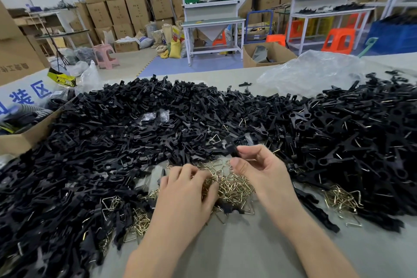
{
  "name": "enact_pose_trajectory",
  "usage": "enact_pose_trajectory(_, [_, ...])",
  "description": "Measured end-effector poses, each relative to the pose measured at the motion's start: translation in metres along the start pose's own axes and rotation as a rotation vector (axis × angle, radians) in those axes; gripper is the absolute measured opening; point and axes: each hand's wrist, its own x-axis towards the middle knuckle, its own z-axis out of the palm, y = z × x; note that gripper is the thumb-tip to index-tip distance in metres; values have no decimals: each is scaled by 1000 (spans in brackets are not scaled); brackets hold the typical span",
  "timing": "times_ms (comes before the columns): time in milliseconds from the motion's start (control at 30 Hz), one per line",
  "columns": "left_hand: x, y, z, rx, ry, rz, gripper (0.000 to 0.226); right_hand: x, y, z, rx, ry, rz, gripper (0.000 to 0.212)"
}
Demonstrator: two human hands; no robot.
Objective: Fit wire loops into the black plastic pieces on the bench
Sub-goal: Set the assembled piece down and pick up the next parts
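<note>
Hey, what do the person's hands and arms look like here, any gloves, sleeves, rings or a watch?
No gloves: the left hand and right hand are both bare. The forearms are bare too, with no sleeve showing down to the picture's bottom edge. No ring, watch or wristband is visible on either side. The right thumbnail looks short and unpainted.

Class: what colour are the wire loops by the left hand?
Brassy gold wire loops; head view shows them.

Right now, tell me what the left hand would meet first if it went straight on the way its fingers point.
The left hand would meet the brass wire loops just ahead of it; beyond them, probably the heap of black plastic pieces, though depth is unclear.
</note>
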Motion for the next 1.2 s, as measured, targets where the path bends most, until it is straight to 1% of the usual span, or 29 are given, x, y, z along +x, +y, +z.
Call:
enact_pose_trajectory(67, [1, -3, 4, 50, -67, -4, 44, 0, 1, 0, -29, 22, 1, 37])
enact_pose_trajectory(167, [4, -5, 4, 15, -49, 2, 33, 1, 5, -1, -56, 24, 14, 26])
enact_pose_trajectory(267, [3, -2, 3, 28, 26, 37, 21, 1, 8, -1, -90, 18, 17, 21])
enact_pose_trajectory(333, [2, 2, 1, -25, 122, 48, 11, 2, 9, -1, -118, 20, 19, 21])
enact_pose_trajectory(400, [3, 4, -2, -155, 202, -4, 9, 2, 10, -2, -137, 21, 19, 21])
enact_pose_trajectory(500, [4, 3, -5, -437, 258, -79, 6, 2, 9, -1, -149, 12, 2, 23])
enact_pose_trajectory(567, [4, 4, -8, -569, 310, -107, 6, 1, 6, 0, -129, -14, -9, 24])
enact_pose_trajectory(667, [5, 6, -10, -817, 288, -181, 10, 0, 6, 0, -183, -36, -28, 32])
enact_pose_trajectory(733, [6, 7, -11, -924, 257, -209, 10, -1, 7, 1, -248, -44, -38, 39])
enact_pose_trajectory(900, [7, 5, -12, -1019, 206, -243, 10, -4, 8, 4, -328, -115, -42, 41])
enact_pose_trajectory(1067, [6, 7, -10, -974, 188, -249, 10, -6, 8, 5, -349, -139, -62, 40])
enact_pose_trajectory(1200, [6, 6, -10, -964, 196, -250, 10, -6, 8, 4, -423, -141, -141, 39])
